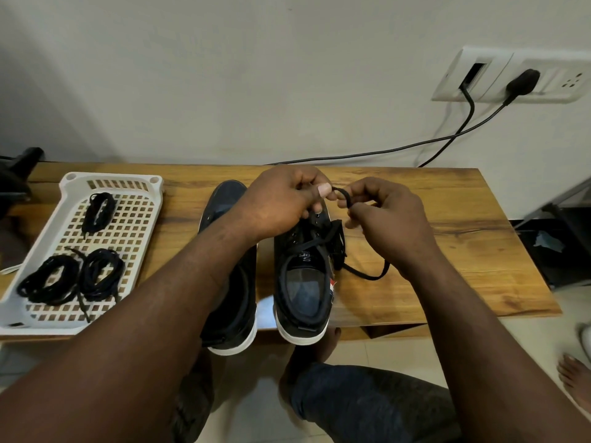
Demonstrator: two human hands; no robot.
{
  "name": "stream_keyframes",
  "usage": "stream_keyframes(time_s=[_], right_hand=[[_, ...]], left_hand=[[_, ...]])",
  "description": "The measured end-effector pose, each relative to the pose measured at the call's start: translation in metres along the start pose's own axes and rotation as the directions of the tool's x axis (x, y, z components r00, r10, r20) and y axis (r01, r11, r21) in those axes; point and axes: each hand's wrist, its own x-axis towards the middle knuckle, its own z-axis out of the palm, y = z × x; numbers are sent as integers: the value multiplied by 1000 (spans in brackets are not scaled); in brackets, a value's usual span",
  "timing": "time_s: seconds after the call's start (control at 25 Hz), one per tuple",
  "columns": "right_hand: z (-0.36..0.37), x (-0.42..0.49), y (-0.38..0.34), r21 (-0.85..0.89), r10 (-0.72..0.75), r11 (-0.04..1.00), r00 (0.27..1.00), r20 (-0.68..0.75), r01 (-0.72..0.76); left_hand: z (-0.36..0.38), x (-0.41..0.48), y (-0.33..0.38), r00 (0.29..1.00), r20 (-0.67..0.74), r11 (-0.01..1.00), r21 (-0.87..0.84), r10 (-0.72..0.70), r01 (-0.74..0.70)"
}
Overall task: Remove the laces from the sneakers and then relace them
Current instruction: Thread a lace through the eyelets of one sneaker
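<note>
Two black sneakers with white soles stand side by side on a wooden table [447, 238], heels toward me. The left sneaker [230, 302] lies partly under my left forearm. The right sneaker [303, 282] has a black lace [367, 274] running through its eyelets, with a loose loop trailing on the table at its right. My left hand [284, 203] pinches the lace above the sneaker's toe end. My right hand [387, 219] pinches the same lace a little to the right, and a short stretch arches between both hands.
A white perforated tray [140, 215] at the table's left holds three bundles of black laces [73, 276]. A wall socket panel [511, 78] with two black cables sits up right. My knee and bare feet are below the table's front edge.
</note>
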Motion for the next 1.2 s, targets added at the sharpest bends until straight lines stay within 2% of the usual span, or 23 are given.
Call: stream_keyframes(time_s=[0.08,0.12,0.24,0.36,0.4,0.52,0.68,0.8,0.88,0.92,0.96,1.0,1.04,1.08,1.12,1.16,1.2], right_hand=[[4,-1,-2,132,-12,991,995,97,-1],[5,0,-3,148,-24,989,996,85,11],[4,5,-3,-43,-54,998,999,-8,54],[1,4,3,-204,59,978,992,108,-36],[2,3,4,-251,92,967,985,146,-53],[6,5,6,-344,92,938,988,126,-44],[9,6,3,-219,87,972,996,-19,-89],[9,5,3,-201,87,975,995,-58,-97],[10,5,4,-200,74,976,995,-72,-87],[10,5,5,-187,67,979,994,-88,-83],[10,5,5,-167,56,983,992,-112,-75],[9,5,4,-140,43,988,989,-144,-64],[8,6,3,-112,28,992,982,-188,-50],[6,7,1,-86,17,996,971,-237,-38],[4,8,0,-64,14,997,960,-279,-33],[3,8,-1,-45,17,998,952,-305,-32],[3,7,-1,-31,23,999,950,-313,-34]], left_hand=[[4,1,0,999,-14,994,101,30,-29],[7,2,1,999,-42,995,101,17,-13],[8,3,-2,988,-151,997,63,-35,45],[-1,5,-8,962,-260,996,-8,-83,84],[-4,5,-10,957,-274,993,34,-97,111],[-2,5,-16,963,-180,927,284,-199,245],[12,2,-12,953,-106,880,366,-285,304],[21,2,-4,951,-143,833,458,-275,310],[22,3,1,953,-178,835,461,-244,300],[22,3,2,953,-180,874,385,-245,297],[21,2,4,950,-157,926,227,-271,302],[21,-1,8,947,-78,950,-7,-313,313],[21,-4,14,941,62,902,-269,-333,337],[23,-7,20,932,204,813,-458,-299,361],[25,-10,24,928,294,769,-529,-230,358],[28,-11,25,934,311,799,-510,-174,319],[30,-9,22,955,259,888,-393,-143,239]])
